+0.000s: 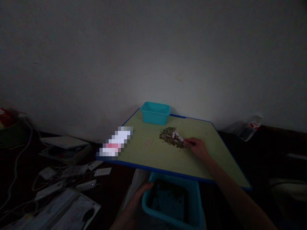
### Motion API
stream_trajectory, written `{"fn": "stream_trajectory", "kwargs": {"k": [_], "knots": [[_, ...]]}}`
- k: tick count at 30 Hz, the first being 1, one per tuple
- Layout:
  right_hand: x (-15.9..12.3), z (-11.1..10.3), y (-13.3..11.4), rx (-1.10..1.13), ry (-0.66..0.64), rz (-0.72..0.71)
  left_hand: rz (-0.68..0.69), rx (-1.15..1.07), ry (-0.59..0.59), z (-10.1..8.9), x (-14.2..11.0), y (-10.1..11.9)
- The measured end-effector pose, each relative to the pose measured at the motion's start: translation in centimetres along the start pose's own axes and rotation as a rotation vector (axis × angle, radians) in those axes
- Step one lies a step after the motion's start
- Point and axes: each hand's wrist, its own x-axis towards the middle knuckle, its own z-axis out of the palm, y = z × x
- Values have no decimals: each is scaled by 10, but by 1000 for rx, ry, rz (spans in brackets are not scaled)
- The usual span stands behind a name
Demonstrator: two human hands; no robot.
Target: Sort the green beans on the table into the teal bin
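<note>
A small green table (168, 156) with a blue edge stands against a pale wall. My right hand (197, 147) rests on it with fingers closed on a small white card (178, 137), which lies against a pile of small dark grains (171, 137). My left hand (141, 195) grips the left rim of a teal tub (194, 204) held below the table's near edge; dark grains lie inside the tub. A second, smaller teal tub (155, 112) stands at the table's far edge. A few pale grains (149, 143) lie left of the pile.
A blurred white and pink object (115, 142) lies on the table's left edge. White cables and power strips (64, 182) and papers (64, 142) clutter the dark floor at left. A plastic bottle (249, 128) lies at right by the wall.
</note>
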Motion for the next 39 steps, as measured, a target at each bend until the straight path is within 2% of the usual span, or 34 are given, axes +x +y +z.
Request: {"fn": "stream_trajectory", "kwargs": {"k": [2,7,10,16,24,26,32,39], "knots": [[0,0,0,3,-4,-4,24,6,9,-6,4,-3],[-2,0,-2,20,-11,2,-38,-14,-4,-11,6,-7],[-3,0,-5,50,-18,14,12,-2,-3,-6,4,-6],[-3,-2,-7,49,-50,10,-100,-12,87,6,5,0],[-4,-1,-6,84,-45,20,-4,58,128,21,3,2],[-5,-3,-8,89,-48,27,10,37,125,26,0,3],[-5,-5,-13,71,-64,19,-1,-55,14,36,-7,1],[-4,0,-4,71,-54,18,18,-17,21,28,-1,-5]]}}
